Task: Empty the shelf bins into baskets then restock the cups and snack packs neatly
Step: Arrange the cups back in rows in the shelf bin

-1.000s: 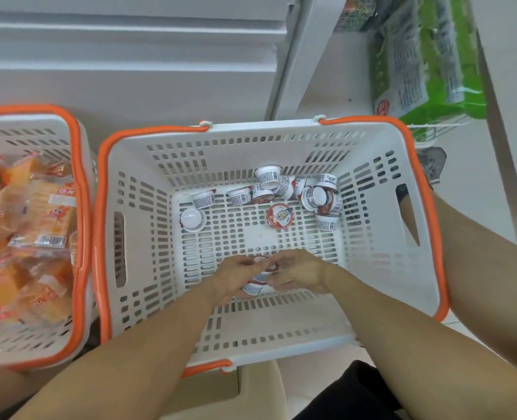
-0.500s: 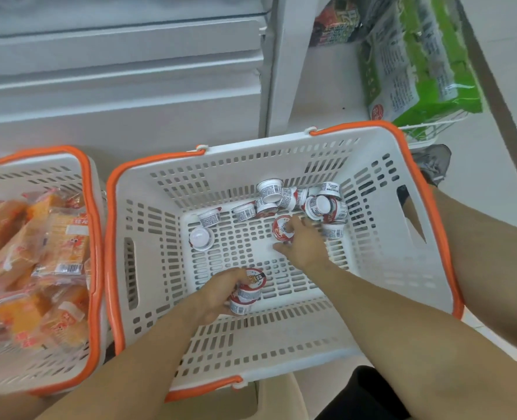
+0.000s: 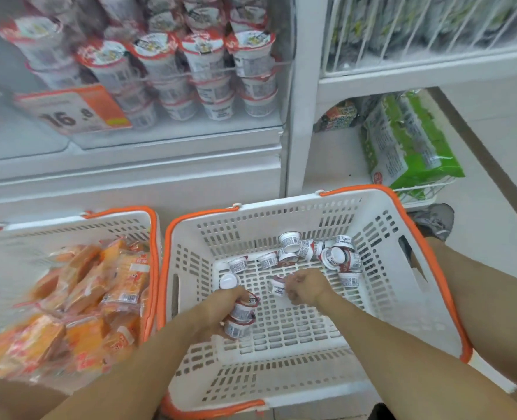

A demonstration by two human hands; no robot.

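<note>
A white basket with an orange rim (image 3: pixel 427 268) stands in front of me with several small white cups with red lids (image 3: pixel 311 253) lying loose at its far side. My left hand (image 3: pixel 221 310) grips a short stack of cups (image 3: pixel 242 316) above the basket floor. My right hand (image 3: pixel 307 286) pinches one cup (image 3: pixel 278 287) just above the floor. A second basket (image 3: pixel 69 225) on the left holds orange snack packs (image 3: pixel 78 301). Rows of stacked cups (image 3: pixel 202 71) fill the clear shelf bin above.
An orange price tag (image 3: pixel 72 110) reading 16.8 hangs on the bin front. Green packs (image 3: pixel 411 144) sit in a wire bin on the right shelf unit. My knee (image 3: pixel 487 304) and a grey shoe (image 3: pixel 436 221) lie to the right of the basket.
The view has tilted up, bringing the shelf bin into sight. My right hand has lifted one cup and drawn it back towards my left hand, which still holds its stack.
</note>
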